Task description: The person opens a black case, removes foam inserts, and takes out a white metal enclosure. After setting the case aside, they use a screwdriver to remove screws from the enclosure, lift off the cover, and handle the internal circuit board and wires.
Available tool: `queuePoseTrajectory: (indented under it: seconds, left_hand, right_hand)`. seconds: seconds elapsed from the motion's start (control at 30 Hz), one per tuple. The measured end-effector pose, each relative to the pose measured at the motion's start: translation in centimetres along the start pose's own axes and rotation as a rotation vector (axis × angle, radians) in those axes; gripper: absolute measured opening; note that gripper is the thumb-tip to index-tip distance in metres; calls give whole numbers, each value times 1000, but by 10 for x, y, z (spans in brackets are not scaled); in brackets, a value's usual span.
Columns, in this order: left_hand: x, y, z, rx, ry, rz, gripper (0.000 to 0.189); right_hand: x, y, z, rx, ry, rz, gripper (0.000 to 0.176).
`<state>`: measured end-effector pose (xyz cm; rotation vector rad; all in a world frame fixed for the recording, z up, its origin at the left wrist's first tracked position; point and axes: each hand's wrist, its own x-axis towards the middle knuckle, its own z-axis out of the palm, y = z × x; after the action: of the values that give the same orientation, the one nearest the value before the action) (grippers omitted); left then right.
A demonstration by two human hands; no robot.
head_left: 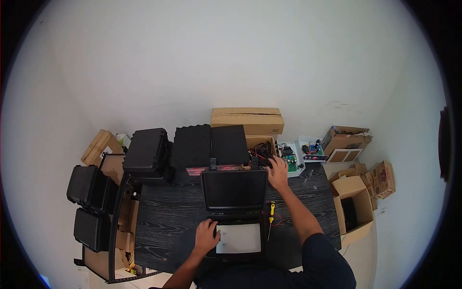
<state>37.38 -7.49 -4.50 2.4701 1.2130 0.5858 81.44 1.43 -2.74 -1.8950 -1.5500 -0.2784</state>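
Note:
A black hard case (pixel 234 210) lies open in front of me, its lid raised toward the wall. A light grey panel (pixel 239 239) with small fittings at its left sits in the lower half. My left hand (pixel 207 236) grips the left rim of that lower half, thumb over the inner edge. Stretched forward past the lid, my right hand (pixel 278 172) has its fingers apart beside a cardboard box of black and red cables (pixel 261 151); it holds nothing that I can see. Right of the case lies a yellow-handled screwdriver (pixel 270 220).
White housings with green circuit boards (pixel 290 159) stand at the back right. Black foam sheets (pixel 228 144) and a closed black case (pixel 147 150) are at the back left. An open cardboard box (pixel 355 212) stands off the right edge of the dark wood-grain table (pixel 166 216).

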Motion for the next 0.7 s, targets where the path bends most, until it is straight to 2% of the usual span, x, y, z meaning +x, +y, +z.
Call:
queuePoseTrajectory:
  seconds: [0.17, 0.23, 0.37, 0.47, 0.57, 0.7]
  left_hand:
    - [-2, 15, -8, 313, -113, -170, 54]
    - [-1, 10, 0, 327, -144, -196, 54]
    - [7, 5, 5, 277, -149, -254, 54]
    - [13, -10, 6, 46, -124, -259, 50]
    - [21, -4, -6, -174, -5, -217, 45]
    - [34, 47, -62, -496, -38, -191, 38]
  right_hand:
    - [-83, -14, -32, 183, 152, 72, 30]
    - [-119, -30, -42, 250, 192, 96, 20]
    - [-170, -71, -70, 340, 157, 81, 19]
    - [-189, -103, -81, 432, 123, 73, 19]
    - [-204, -122, -78, 556, 62, 80, 20]
    - [-208, -155, -85, 747, -89, 112, 23]
